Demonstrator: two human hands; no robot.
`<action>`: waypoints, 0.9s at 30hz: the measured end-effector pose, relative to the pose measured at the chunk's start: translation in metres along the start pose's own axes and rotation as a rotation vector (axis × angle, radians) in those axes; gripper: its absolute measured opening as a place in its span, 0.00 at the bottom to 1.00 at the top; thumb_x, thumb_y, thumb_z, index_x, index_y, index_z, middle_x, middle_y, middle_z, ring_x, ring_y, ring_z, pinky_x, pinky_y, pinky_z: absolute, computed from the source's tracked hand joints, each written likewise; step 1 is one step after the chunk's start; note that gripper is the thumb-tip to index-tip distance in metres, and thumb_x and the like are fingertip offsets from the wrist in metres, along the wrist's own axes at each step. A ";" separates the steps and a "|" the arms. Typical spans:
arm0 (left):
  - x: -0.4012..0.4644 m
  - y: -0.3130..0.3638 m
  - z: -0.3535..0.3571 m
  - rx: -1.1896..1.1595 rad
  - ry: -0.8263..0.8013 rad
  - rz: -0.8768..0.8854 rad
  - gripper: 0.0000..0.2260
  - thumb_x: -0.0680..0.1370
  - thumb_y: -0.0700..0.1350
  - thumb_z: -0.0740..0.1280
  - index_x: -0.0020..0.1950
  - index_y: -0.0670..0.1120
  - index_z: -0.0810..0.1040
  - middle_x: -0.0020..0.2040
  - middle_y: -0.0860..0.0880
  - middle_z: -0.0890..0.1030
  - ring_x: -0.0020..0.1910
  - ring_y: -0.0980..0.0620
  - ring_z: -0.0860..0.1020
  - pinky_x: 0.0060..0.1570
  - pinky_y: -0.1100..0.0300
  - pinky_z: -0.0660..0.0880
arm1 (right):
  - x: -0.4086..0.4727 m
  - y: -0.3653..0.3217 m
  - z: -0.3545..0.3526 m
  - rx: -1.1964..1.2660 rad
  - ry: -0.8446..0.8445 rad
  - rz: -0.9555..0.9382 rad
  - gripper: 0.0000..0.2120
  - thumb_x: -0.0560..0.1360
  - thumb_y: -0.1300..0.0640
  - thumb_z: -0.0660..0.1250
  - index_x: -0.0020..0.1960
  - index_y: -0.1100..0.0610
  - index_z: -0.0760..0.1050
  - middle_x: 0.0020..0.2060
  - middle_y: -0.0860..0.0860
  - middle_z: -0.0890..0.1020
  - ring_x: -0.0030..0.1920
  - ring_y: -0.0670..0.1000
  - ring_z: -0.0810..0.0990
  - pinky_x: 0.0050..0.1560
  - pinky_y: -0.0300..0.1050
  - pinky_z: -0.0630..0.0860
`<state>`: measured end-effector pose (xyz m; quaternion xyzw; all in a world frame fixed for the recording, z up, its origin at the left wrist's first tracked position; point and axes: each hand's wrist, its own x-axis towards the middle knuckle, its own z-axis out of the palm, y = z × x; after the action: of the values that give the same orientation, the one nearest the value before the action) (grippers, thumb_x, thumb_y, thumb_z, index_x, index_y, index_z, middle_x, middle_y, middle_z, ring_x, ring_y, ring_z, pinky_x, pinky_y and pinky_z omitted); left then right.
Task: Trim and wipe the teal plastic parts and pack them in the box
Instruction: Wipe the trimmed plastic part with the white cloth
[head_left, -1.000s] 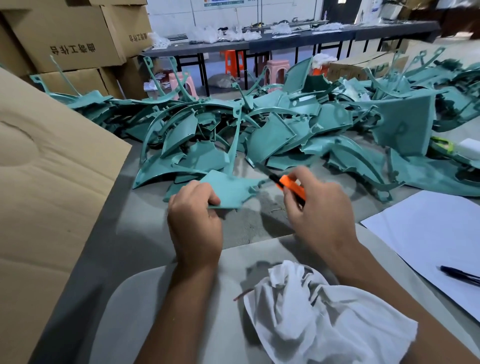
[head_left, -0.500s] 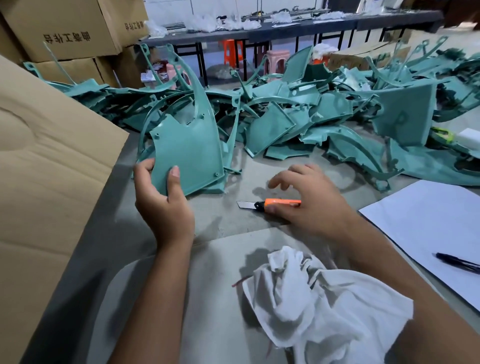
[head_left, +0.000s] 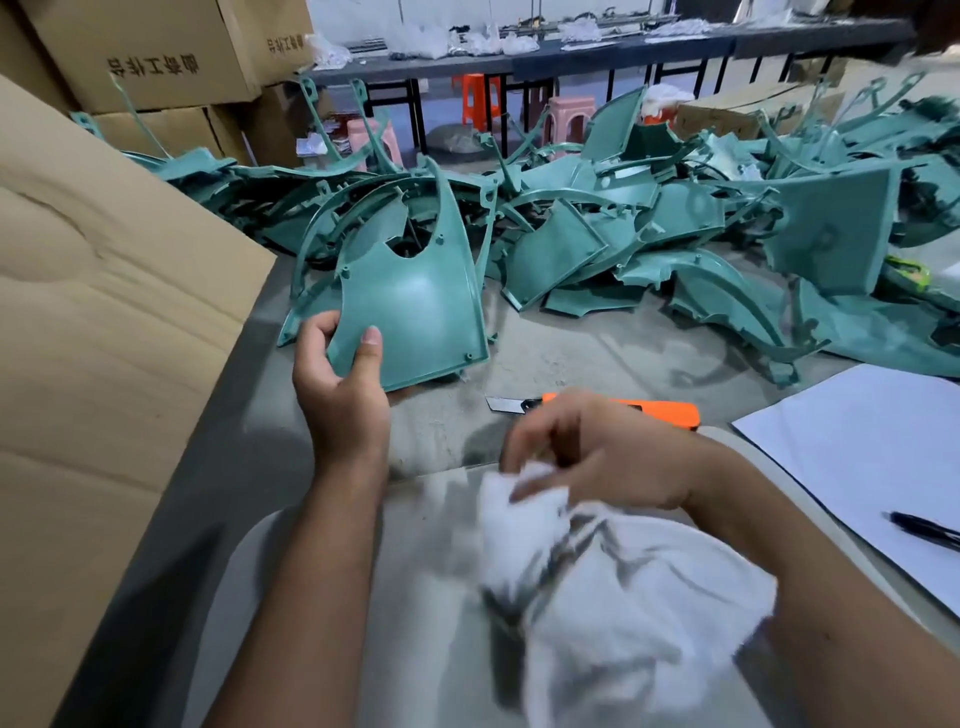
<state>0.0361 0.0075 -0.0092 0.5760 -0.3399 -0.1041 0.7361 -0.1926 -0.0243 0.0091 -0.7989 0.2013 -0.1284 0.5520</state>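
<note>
The left hand (head_left: 340, 387) grips a teal plastic panel (head_left: 415, 306) by its lower left corner, thumb across the face and fingers curled behind; the panel stands nearly upright, long axis running up and away, wide end down, above the bench (head_left: 571, 353). The right hand (head_left: 597, 457), blurred, curls its fingers into a white rag (head_left: 623, 597). Just beyond it lies an orange utility knife (head_left: 623, 408), blade pointing left. Behind, a pile of teal parts (head_left: 649, 228); at left, a cardboard box (head_left: 104, 312).
</note>
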 end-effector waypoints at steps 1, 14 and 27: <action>0.001 0.001 0.000 -0.017 -0.015 -0.010 0.09 0.78 0.41 0.68 0.49 0.57 0.76 0.51 0.51 0.81 0.50 0.53 0.80 0.48 0.60 0.78 | 0.000 0.000 -0.002 0.154 0.174 -0.057 0.10 0.74 0.72 0.74 0.46 0.58 0.81 0.35 0.43 0.84 0.35 0.41 0.79 0.35 0.36 0.78; -0.044 0.012 0.039 -0.271 -0.153 -0.075 0.07 0.78 0.40 0.66 0.53 0.51 0.75 0.52 0.47 0.83 0.50 0.53 0.81 0.51 0.54 0.80 | 0.028 0.019 0.018 0.692 0.810 -0.254 0.19 0.83 0.52 0.67 0.74 0.47 0.74 0.65 0.55 0.83 0.60 0.59 0.84 0.60 0.58 0.80; -0.072 0.022 0.052 -0.826 -0.626 -0.538 0.16 0.76 0.36 0.71 0.63 0.45 0.82 0.62 0.40 0.82 0.56 0.42 0.83 0.51 0.51 0.81 | 0.018 0.009 0.006 0.314 1.281 -0.187 0.23 0.85 0.53 0.65 0.36 0.60 0.61 0.30 0.54 0.60 0.33 0.49 0.59 0.32 0.43 0.59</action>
<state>-0.0553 0.0131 -0.0111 0.2490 -0.3143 -0.5768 0.7117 -0.1756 -0.0300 -0.0018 -0.4888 0.3983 -0.6528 0.4198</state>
